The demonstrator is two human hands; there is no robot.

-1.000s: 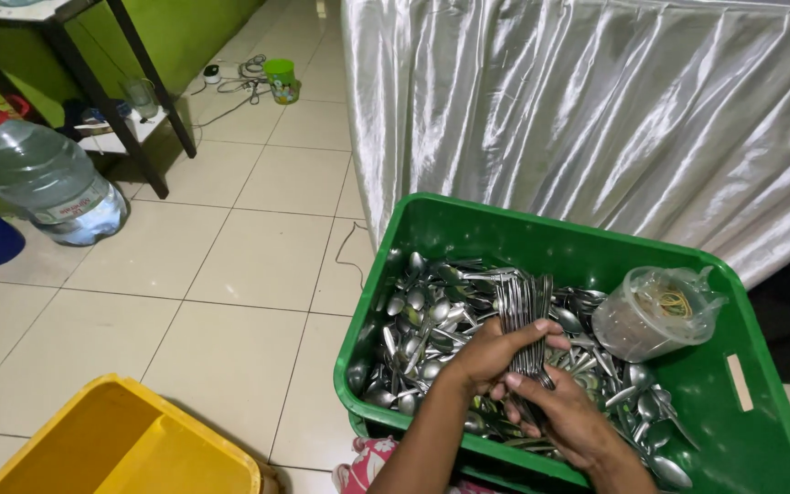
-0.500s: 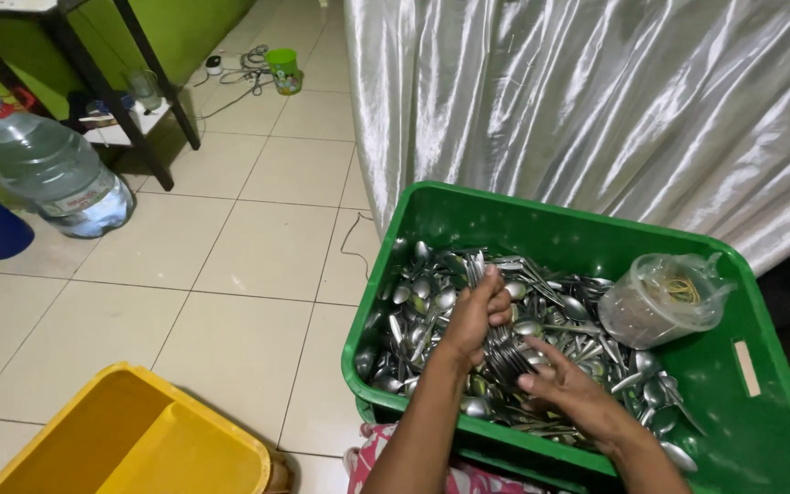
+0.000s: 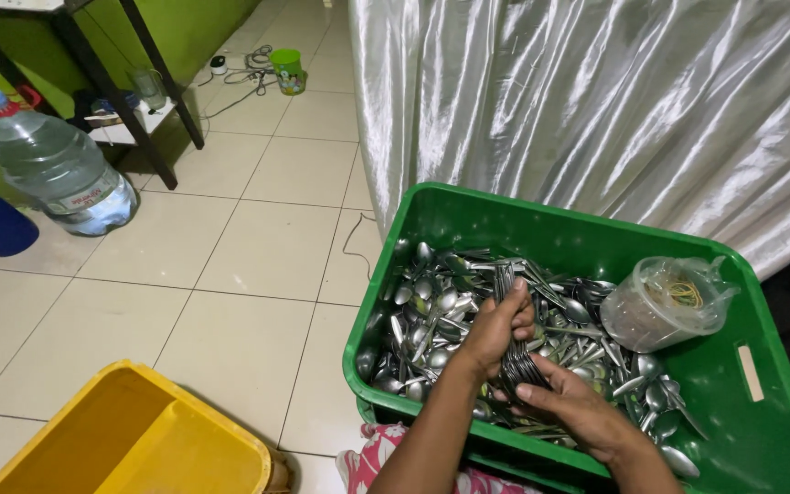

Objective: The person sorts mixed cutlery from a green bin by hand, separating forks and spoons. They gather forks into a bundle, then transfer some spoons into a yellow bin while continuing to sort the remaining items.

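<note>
- My left hand (image 3: 497,331) is closed around a bundle of forks (image 3: 510,340), gripping it about the middle so the handles stand up out of my fist.
- My right hand (image 3: 567,402) sits just below and beside the left, fingers curled round the lower end of the same bundle, steadying it.
- The bundle hangs over the middle of the green crate (image 3: 541,212), right above the loose cutlery.
- I judge one handful is gathered and squared up, but it looks not yet tied; I cannot see any band on it.
- Around my hands, inside the crate, the heap of spoons and forks (image 3: 432,316) is large and unsorted, so most of the work looks left to do.
- Toward the crate's far right side lies a clear plastic bag of rubber bands (image 3: 662,306), resting on the cutlery.
- Left of the crate, on the tiled floor, a yellow bin (image 3: 130,439) shows nothing inside.
- Farther left of the crate lies a big water bottle (image 3: 61,169).
</note>
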